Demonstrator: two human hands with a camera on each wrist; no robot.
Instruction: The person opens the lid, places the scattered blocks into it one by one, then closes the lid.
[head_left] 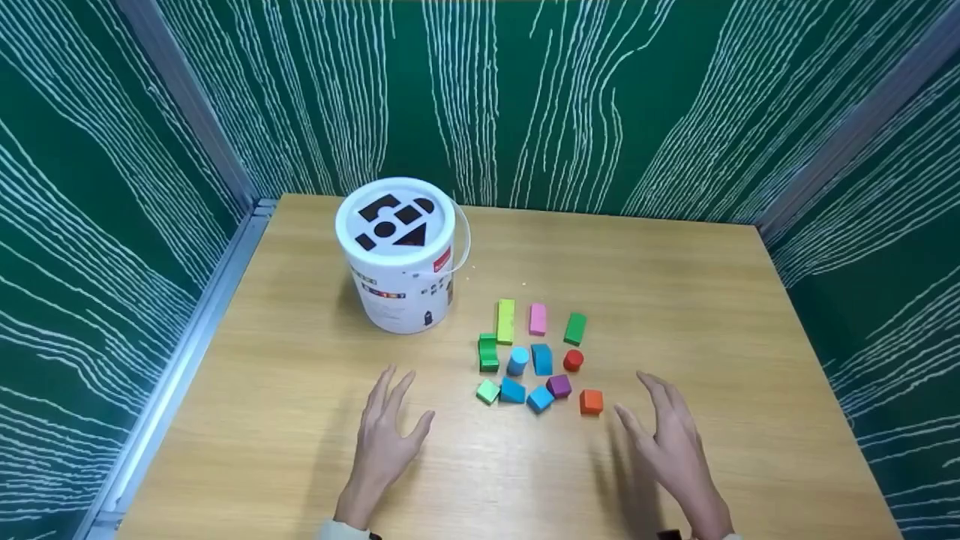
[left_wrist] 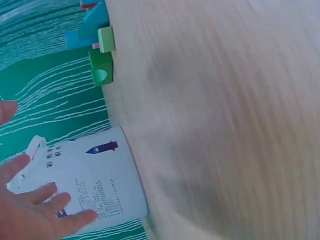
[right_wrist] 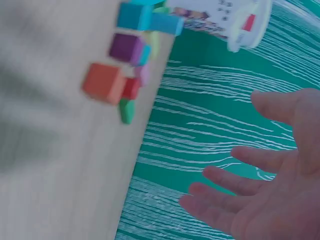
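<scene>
l hand & r hand both empty, fingers loosely spread; blocks lie unstacked btwn & just beyond them, prob for easy picking. bucket stands upright, far & left of blocks, lid up, likely so its holes are reachable.

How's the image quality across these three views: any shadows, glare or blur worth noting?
Head: fairly crisp, with the left hand and right hand casting soft shadows on the table, plus a pale sheen between them; left wrist: wood grain smeared, washed out toward upper right, small print on the bucket unreadable; right wrist: orange block blurred, dark shadow patches at left.
</scene>
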